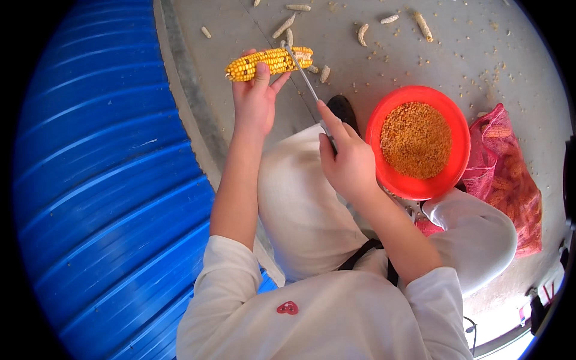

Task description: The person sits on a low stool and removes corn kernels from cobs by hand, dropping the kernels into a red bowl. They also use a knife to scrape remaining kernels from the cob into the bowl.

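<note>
My left hand (257, 96) grips an ear of dried yellow corn (265, 63) from below, its thumb across the kernels. A few dark kernels dot the ear, and a pale bare patch shows near its right end. In my right hand (346, 157) is a screwdriver-like tool with a long thin metal shaft (306, 77). My index finger lies along the shaft, and most of the handle is hidden in my palm. The shaft crosses the ear near that bare patch, its tip at the far edge. A red plastic basin (374, 130) holding loose corn kernels (416, 139) stands right of my right hand.
A pink mesh sack (508, 175) of corn ears slumps beyond the basin. Stripped cobs (284, 25) and scattered kernels lie on the grey concrete floor (324, 22). Blue corrugated metal sheeting (117, 180) rises along my left. My dark shoe (342, 110) is between tool and basin.
</note>
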The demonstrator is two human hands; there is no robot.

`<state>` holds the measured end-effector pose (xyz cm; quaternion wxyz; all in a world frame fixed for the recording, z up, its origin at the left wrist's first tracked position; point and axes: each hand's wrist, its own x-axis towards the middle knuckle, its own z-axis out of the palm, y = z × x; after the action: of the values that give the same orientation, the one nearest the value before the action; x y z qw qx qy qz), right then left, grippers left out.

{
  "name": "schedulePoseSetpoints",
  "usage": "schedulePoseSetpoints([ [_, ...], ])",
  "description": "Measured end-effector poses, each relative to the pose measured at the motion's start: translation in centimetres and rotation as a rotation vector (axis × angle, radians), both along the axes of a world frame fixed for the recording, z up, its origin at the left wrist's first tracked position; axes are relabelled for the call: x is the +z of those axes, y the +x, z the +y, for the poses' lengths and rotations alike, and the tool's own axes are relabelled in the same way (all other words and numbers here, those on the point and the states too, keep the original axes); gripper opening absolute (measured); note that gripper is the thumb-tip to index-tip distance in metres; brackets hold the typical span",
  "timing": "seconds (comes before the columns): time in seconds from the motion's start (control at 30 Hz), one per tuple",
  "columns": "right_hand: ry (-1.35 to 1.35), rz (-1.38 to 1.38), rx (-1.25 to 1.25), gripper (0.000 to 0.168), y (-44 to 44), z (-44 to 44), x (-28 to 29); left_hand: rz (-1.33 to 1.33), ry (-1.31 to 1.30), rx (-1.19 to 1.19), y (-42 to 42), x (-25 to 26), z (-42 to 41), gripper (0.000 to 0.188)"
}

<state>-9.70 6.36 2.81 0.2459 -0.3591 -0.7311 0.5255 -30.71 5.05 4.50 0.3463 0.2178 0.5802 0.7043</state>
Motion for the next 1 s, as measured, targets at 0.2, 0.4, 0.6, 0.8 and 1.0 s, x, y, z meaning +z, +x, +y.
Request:
schedulePoseSetpoints([
  [0.2, 0.074, -0.074, -0.032, 0.053, 1.6, 0.0, -0.3, 0.063, -0.042, -0.015, -0.1, -0.4, -0.9, 0.034],
  [0.4, 0.051, -0.161, 0.074, 0.051, 3.5, 0.7, 1.0, 0.201, -0.134, 0.052, 0.3, -0.1, -0.7, 0.034],
  [0.6, -0.568, 0.071, 0.275, 0.047, 5.7, 0.5, 3.1, -0.036, -0.107, 0.257, -1.3, -0.6, -1.2, 0.046],
  [0.8, -0.684, 0.081, 0.284, 0.047, 7.5, 0.3, 5.5, -0.169, -0.240, 0.347, 0.1, 0.5, -0.8, 0.055],
  [1.0, -1.118, 0.149, 0.303, 0.050, 8.2, 0.6, 5.3, -0.193, -0.253, 0.291, 1.0, 1.0, -0.5, 0.056],
])
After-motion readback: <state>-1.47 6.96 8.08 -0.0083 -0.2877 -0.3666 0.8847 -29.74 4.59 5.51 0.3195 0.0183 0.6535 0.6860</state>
